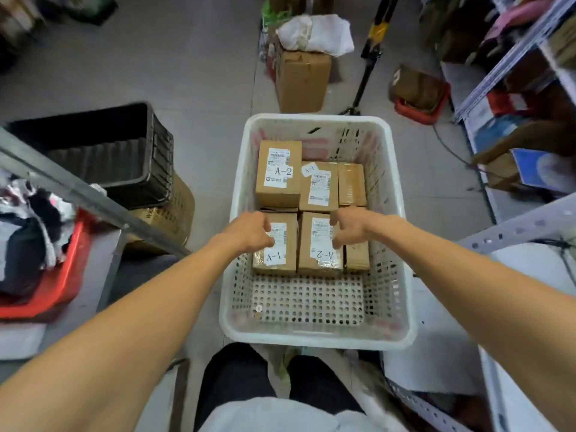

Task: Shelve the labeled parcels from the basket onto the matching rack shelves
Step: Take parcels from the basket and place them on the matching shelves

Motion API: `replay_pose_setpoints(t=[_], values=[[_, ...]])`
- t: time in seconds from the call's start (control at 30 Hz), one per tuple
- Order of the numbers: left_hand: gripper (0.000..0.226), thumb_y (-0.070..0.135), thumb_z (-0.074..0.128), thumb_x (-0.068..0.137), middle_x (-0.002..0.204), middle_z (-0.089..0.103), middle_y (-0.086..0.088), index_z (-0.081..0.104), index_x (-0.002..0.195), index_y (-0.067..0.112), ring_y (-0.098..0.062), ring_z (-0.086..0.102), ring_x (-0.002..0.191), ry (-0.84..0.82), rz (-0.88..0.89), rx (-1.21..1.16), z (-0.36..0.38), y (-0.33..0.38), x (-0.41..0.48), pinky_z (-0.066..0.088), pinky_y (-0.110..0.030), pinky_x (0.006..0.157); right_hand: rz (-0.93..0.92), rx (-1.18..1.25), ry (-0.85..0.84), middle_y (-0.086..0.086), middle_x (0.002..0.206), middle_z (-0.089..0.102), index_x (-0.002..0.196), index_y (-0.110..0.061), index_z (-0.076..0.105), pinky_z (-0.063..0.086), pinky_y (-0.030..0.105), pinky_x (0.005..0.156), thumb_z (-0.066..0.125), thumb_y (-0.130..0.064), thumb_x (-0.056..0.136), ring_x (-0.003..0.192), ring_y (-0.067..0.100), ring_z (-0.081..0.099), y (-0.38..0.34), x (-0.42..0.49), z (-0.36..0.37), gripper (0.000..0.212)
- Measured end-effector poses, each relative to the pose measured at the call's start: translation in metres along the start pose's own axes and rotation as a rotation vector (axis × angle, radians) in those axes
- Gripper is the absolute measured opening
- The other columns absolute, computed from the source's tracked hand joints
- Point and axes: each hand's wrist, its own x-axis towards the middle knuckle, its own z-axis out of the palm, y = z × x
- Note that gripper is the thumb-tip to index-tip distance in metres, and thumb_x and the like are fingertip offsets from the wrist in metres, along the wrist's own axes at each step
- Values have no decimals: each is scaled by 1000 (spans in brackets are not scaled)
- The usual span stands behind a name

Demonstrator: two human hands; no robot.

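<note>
View from above of a white perforated plastic basket [318,336] on the floor in the centre of the frame, with two bare arms reaching into it from the bottom corners. The left hand [249,229] hangs over the near-left parcel marked A-1 [276,249], its fingers loosely curled downward over the shipping label. They close round nothing, and whether the tips touch the cardboard cannot be told. The right hand [349,226] hangs in the same loose curl over the right edge of the near-middle parcel marked A-2 [321,244], also gripping nothing. Six brown cardboard parcels lie flat in two rows in the far half of the basket, each with its long axis running from the bottom towards the top of the frame. The handwritten tags on the two near parcels read upside down. In the far row, a taller A-2 parcel [278,173] at the left and an A-1 parcel [318,187] beside it read upright. A narrow untagged box [352,183] ends the far row on the right, and another [357,255] ends the near row. A grey metal rack [498,79] fills the upper right of the frame; a black crate [109,145] stands at the upper left.
</note>
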Motion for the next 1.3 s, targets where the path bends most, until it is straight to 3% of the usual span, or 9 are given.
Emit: replay_pose_setpoints(t=[0.3,0.47,0.73,0.87,1.0,1.07,1.17,1.23,1.3], values=[[27,17,64,82,98,61,-6,60,108,11,-25,61,92,5,-108,-18,-29,-8,71,54,-40,84,23,69,-6,10,131,55,131,-10,49,48,44,96,68,-36,83,114,28,55,18,80,-31,57],[33,16,62,83,108,61,-8,57,115,8,-25,59,97,13,-68,69,-31,-14,136,53,-38,84,42,160,14,11,133,55,137,-11,44,47,40,96,67,-39,85,118,29,53,18,137,-33,63],[84,9,62,83,149,21,-25,8,147,-4,-35,25,139,28,-192,-17,-8,-31,227,29,-38,114,143,560,80,10,144,45,147,-11,30,38,28,97,74,-26,82,129,27,45,9,223,-18,80],[107,3,64,79,158,0,-16,-17,148,2,-32,15,144,-6,-269,-270,9,-40,241,23,-40,117,178,918,117,4,133,52,147,-15,26,39,25,96,77,-6,74,125,23,47,-3,247,0,89],[95,3,63,78,154,8,-14,0,149,0,-29,24,139,18,-234,-297,13,-35,234,32,-23,99,287,1272,238,-5,109,58,136,-15,41,46,34,95,72,-2,73,111,19,54,-2,248,4,72],[88,8,67,76,149,17,-12,12,144,1,-24,28,135,42,-200,-318,18,-34,226,32,-22,97,307,1288,254,2,113,59,127,-15,48,46,32,86,71,-12,72,107,19,55,11,241,4,59],[73,21,71,79,135,33,-5,25,133,8,-16,40,119,53,-177,-397,34,-34,212,36,-24,89,324,1165,209,3,116,58,117,-17,54,48,38,92,72,-35,65,105,18,57,30,223,13,59],[73,29,71,81,138,38,-5,25,135,11,-21,42,125,13,-192,-447,48,-38,204,39,-34,98,357,1128,133,3,116,60,120,-16,53,51,41,92,72,-41,62,102,20,60,38,210,26,67],[84,35,71,83,148,36,-7,17,144,13,-27,35,136,-36,-222,-448,62,-44,204,28,-42,112,363,1119,60,5,116,61,130,-14,48,54,34,83,77,-37,72,97,19,63,44,201,41,69]])
